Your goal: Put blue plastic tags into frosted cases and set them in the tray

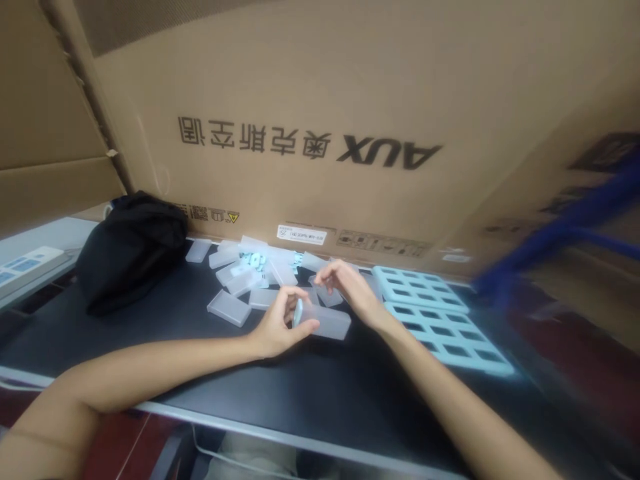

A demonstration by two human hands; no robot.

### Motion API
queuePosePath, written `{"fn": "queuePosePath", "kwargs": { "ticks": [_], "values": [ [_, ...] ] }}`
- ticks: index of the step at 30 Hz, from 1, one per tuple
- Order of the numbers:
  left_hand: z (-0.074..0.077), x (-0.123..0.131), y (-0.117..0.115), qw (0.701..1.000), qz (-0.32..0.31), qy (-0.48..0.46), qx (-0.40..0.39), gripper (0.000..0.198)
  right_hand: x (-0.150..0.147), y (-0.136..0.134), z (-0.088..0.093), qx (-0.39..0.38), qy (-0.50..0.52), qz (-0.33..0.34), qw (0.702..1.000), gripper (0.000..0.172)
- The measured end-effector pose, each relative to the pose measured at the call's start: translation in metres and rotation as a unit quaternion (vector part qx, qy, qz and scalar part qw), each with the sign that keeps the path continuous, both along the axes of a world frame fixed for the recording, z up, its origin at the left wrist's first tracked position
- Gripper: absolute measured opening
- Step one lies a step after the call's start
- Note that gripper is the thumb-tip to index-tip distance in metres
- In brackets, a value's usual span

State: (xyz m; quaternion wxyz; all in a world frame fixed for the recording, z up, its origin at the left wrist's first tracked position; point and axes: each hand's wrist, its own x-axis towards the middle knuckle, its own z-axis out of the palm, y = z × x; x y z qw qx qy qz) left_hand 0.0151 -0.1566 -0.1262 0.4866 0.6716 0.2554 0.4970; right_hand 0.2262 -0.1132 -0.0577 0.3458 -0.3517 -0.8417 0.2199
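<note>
My left hand (283,323) is closed on a frosted clear plastic box (327,322), thumb in front and fingers behind. A light blue piece (298,312) shows at the box's left end, close to my fingers. My right hand (345,287) hovers above and behind that box, fingers loosely bent and apart, with nothing visible in them. Beyond both hands lies a loose pile of similar clear boxes (229,307), with small light blue parts (257,261) heaped among them. Part of the pile is hidden behind my hands.
Two light blue grid trays (453,319) lie on the black table (210,380) at the right. A black cloth bag (133,250) sits on the left, near a white power strip (30,263). Cardboard (300,73) walls the back; a blue metal bar (555,230) slants at the right.
</note>
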Motion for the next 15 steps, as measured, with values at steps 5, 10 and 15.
{"fn": "queuePosePath", "kwargs": {
  "ticks": [5,10,15],
  "values": [
    [-0.004,0.004,0.004,0.998,0.008,-0.038,0.039,0.041,-0.02,0.062,0.01,0.049,-0.262,-0.066,0.961,0.009],
    [0.003,0.001,0.004,0.992,0.031,-0.003,0.126,0.026,-0.047,0.094,-0.002,0.075,-0.391,-0.075,0.915,0.034],
    [0.012,-0.002,0.002,0.987,0.019,0.04,0.155,0.024,-0.057,0.098,-0.008,0.105,-0.449,-0.078,0.884,0.041]
  ]
}}
